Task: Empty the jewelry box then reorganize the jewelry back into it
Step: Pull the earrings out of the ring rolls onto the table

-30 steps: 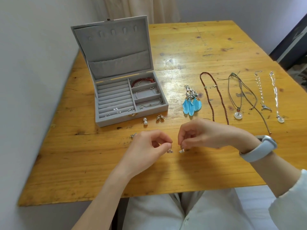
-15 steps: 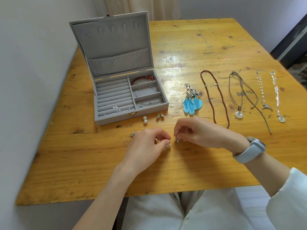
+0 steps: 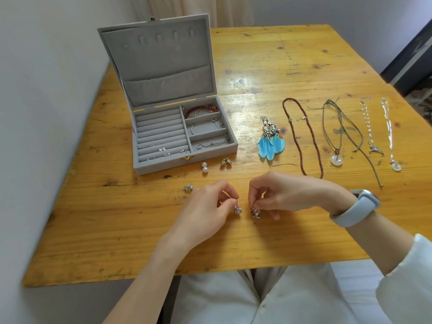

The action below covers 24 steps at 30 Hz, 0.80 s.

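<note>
The grey jewelry box (image 3: 140, 168) stands open at the left of the wooden table (image 3: 280, 66). Several small studs sit in its ring rolls, and a red bead bracelet (image 3: 201, 109) and two silver chains lie in its right compartments. My left hand (image 3: 205, 209) pinches a small silver earring (image 3: 238, 210) just above the table. Close beside it, my right hand (image 3: 287, 195) pinches a matching silver earring (image 3: 255, 213). Both hands hover in front of the box, near the table's front edge.
Pearl studs (image 3: 204, 167), a gold-brown earring (image 3: 225, 164) and a silver earring (image 3: 188, 188) lie in front of the box. Blue feather earrings (image 3: 271, 143), a red bead necklace (image 3: 301, 139), a cord necklace (image 3: 336, 159) and two silver chains (image 3: 374, 129) lie to the right.
Both hands have kept pinching their earrings and drawn a little closer together; the earrings now hang just off the tabletop. The view has shifted slightly.
</note>
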Available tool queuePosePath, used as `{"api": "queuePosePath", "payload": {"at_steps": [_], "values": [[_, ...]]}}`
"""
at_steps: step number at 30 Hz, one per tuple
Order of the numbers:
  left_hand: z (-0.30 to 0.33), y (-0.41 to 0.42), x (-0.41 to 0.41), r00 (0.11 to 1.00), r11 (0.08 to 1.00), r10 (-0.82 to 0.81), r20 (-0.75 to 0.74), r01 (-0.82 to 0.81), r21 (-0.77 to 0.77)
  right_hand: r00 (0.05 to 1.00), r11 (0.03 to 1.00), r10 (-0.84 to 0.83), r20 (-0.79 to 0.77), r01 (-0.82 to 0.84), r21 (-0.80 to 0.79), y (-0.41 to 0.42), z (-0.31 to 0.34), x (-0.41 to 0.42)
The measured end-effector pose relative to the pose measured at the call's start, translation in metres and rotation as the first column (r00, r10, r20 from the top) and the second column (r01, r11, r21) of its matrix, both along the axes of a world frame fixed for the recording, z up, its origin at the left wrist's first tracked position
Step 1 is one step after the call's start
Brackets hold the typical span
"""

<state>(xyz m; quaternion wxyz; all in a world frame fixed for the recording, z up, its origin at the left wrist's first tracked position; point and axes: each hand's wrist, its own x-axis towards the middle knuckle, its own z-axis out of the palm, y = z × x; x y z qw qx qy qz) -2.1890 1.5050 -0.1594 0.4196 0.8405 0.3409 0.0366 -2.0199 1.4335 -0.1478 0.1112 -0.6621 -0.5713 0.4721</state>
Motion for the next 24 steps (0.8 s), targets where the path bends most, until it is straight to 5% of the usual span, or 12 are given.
{"api": "queuePosePath", "payload": {"at_steps": [8,13,19,24], "values": [[-0.0021,-0.0006,0.0017,1.0,0.998,0.027,-0.005,-0.027,0.059,0.995,0.993,-0.095,-0.016,0.096,0.065,-0.0017,-0.0052,-0.0007],[-0.0027,-0.0009,0.0021,1.0,0.997,0.029,0.003,-0.029,0.073,0.972,0.992,-0.125,-0.197,0.12,-0.041,-0.0056,-0.0026,0.0006],[-0.0066,-0.0017,0.0026,0.999,0.996,0.031,0.022,-0.033,0.08,0.968,0.989,-0.098,-0.229,0.068,-0.134,-0.0049,-0.0032,0.0006],[-0.0074,-0.0038,0.0022,0.995,0.996,0.073,0.067,-0.076,0.045,0.94,0.982,-0.189,-0.283,0.19,-0.023,-0.003,-0.0026,0.0015]]}}
